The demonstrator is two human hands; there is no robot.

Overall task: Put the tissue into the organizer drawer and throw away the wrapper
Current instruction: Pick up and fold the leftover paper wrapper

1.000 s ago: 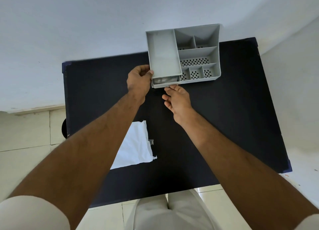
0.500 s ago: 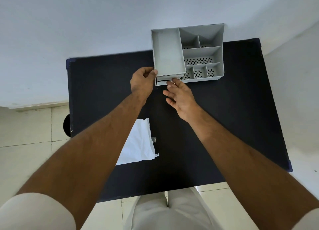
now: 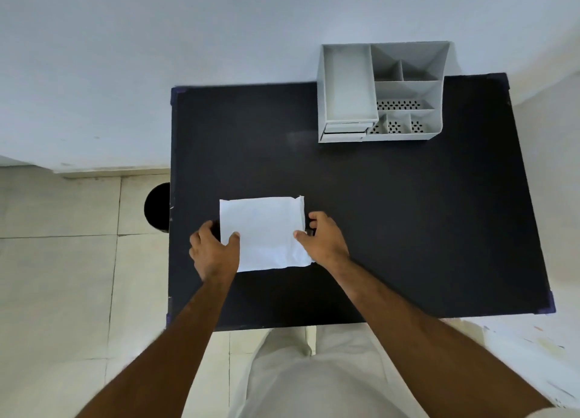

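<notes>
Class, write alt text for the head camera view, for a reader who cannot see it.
Two bare hands, left hand and right hand, grip opposite sides of a flat white wrapper on a black table. A grey organizer stands at the far edge, its drawer pushed in.

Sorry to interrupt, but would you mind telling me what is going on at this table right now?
A person stands at a black table, gripping a flat white wrapper by its two sides, left hand on the left edge and right hand on the right. The wrapper rests on the tabletop. A grey organizer sits at the far edge against the wall, its drawer pushed in. A round black bin shows on the floor beside the table's left edge.
</notes>
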